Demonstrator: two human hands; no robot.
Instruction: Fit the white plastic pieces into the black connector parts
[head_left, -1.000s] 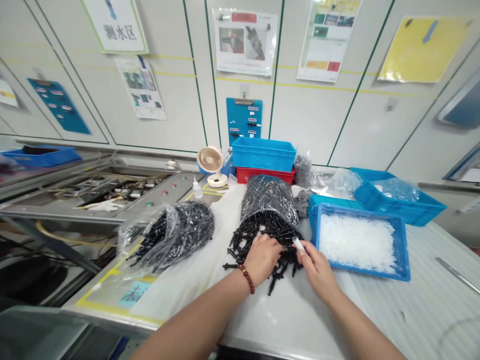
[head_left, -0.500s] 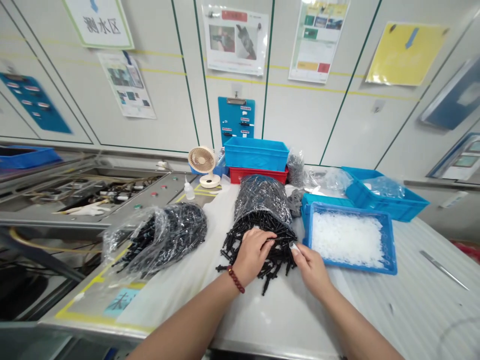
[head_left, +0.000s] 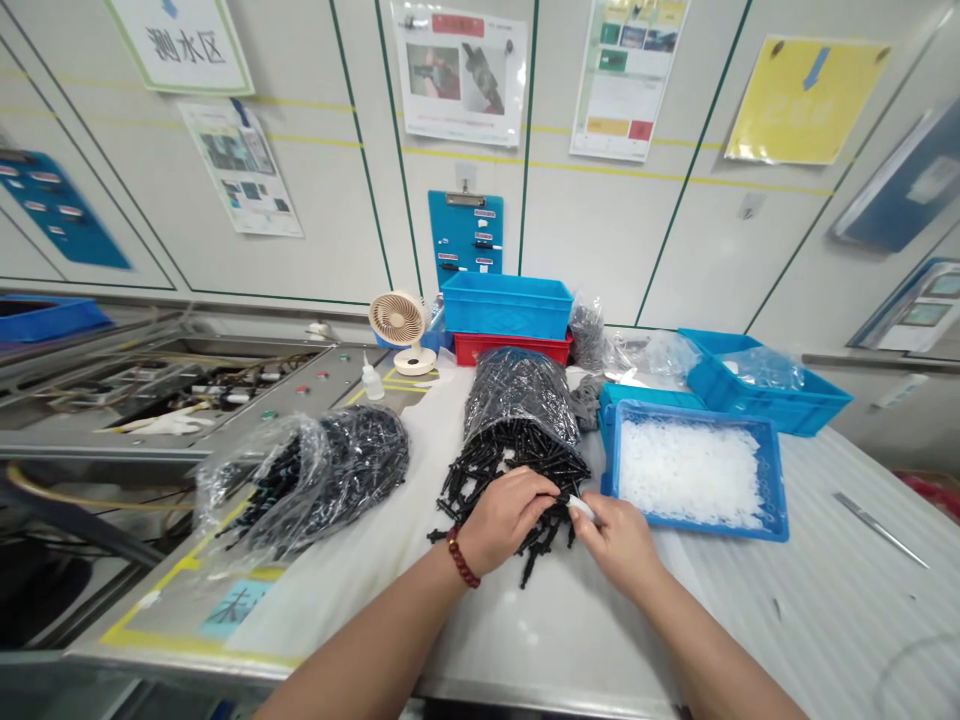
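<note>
On the table (head_left: 825, 610), a blue tray (head_left: 697, 527) holds white pieces (head_left: 690, 470); beside it a clear bag (head_left: 521, 390) spills black parts (head_left: 525, 438) — a second bag (head_left: 364, 450), also full of them, lies farther left. The left hand (head_left: 504, 520) pinches one black part (head_left: 562, 497), just at the white tube (head_left: 583, 508) clamped in the right hand (head_left: 619, 540).

On the table (head_left: 555, 640), parts (head_left: 551, 455) lay in and before the middle bag (head_left: 517, 395); another bag (head_left: 352, 460) lay left, a tray (head_left: 772, 470) right. Stacked bins (head_left: 508, 310) stood behind the middle bag.
</note>
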